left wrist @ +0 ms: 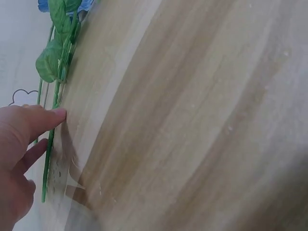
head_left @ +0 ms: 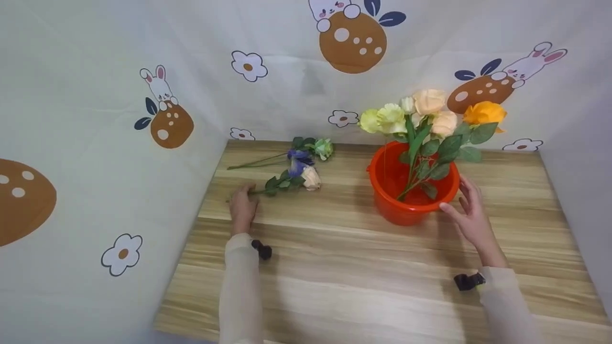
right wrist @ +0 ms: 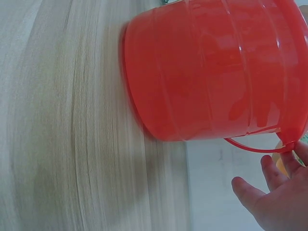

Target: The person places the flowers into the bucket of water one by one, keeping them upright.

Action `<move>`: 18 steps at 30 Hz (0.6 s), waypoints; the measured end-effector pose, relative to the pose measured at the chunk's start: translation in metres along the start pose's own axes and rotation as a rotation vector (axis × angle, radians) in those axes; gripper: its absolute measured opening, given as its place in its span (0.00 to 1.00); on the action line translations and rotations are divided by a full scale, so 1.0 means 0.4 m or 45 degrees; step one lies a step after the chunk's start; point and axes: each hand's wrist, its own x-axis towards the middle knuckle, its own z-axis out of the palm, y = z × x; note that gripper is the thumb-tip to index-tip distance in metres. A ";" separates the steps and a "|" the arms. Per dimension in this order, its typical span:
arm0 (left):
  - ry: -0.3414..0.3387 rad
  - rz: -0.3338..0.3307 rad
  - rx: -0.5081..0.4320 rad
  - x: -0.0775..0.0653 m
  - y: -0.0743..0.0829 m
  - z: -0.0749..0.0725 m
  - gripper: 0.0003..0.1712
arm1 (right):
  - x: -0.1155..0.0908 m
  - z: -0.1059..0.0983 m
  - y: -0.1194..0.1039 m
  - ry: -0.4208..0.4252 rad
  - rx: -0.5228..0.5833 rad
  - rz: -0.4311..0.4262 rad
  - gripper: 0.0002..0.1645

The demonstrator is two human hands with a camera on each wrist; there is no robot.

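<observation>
Red, glossy plastic forms the bucket [head_left: 401, 212], tapered and faintly ribbed, on the right side of the table [head_left: 334, 267]. At its right rim the right hand [head_left: 473, 222] has its fingers spread and mostly straight, thumb and fingertips touching the edge near the thin handle [right wrist: 252, 147]. Far to the left, the left hand [head_left: 243, 206] has thumb and finger drawn together, pinching the slim green stem of a pale peach rose [head_left: 311, 178] lying there. Just beyond it lie a ruffled blue flower [head_left: 300, 162] and a green flower [head_left: 323, 149] with layered petals. Inside the bucket lean broad-leaved stems with peach roses [head_left: 430, 101], frilly yellow-green blooms [head_left: 391, 118] and an orange bloom [head_left: 485, 113]. Smooth wood grain streaks the tabletop; softly creased, printed cloth [head_left: 287, 95] hangs behind.
</observation>
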 end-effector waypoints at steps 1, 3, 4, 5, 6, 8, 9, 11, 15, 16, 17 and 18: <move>0.004 0.002 -0.023 -0.002 -0.002 0.000 0.25 | 0.000 0.000 0.000 -0.001 -0.005 0.003 0.49; 0.013 0.000 -0.059 -0.006 -0.005 0.001 0.23 | 0.000 0.000 -0.001 -0.003 -0.009 0.006 0.49; 0.016 0.002 -0.069 -0.007 -0.006 0.001 0.21 | 0.001 -0.001 -0.001 -0.004 -0.011 0.007 0.49; 0.018 0.002 -0.073 -0.008 -0.007 0.002 0.20 | 0.001 0.000 -0.001 -0.004 -0.008 0.008 0.49; 0.021 -0.002 -0.073 -0.009 -0.007 0.003 0.19 | 0.002 -0.001 -0.001 -0.005 -0.007 0.004 0.49; 0.024 -0.015 -0.058 -0.011 -0.008 0.003 0.16 | 0.002 -0.001 -0.002 -0.006 -0.005 0.004 0.49; 0.022 -0.020 -0.049 -0.013 -0.008 0.003 0.15 | 0.003 -0.001 -0.002 -0.007 -0.003 0.002 0.49; 0.012 -0.032 -0.042 -0.016 -0.008 0.002 0.14 | 0.002 0.000 -0.004 -0.010 -0.006 -0.001 0.49; -0.045 -0.030 -0.069 -0.020 -0.008 -0.004 0.13 | 0.001 0.000 -0.006 -0.011 -0.005 -0.002 0.49; -0.062 -0.031 -0.077 -0.021 -0.006 -0.006 0.12 | 0.001 0.000 -0.006 -0.011 -0.006 -0.003 0.49; -0.076 -0.024 -0.077 -0.021 -0.005 -0.008 0.12 | 0.000 0.000 -0.007 -0.011 -0.006 0.000 0.49; -0.089 -0.016 -0.077 -0.021 -0.004 -0.010 0.12 | 0.000 0.000 -0.006 -0.010 -0.002 0.001 0.49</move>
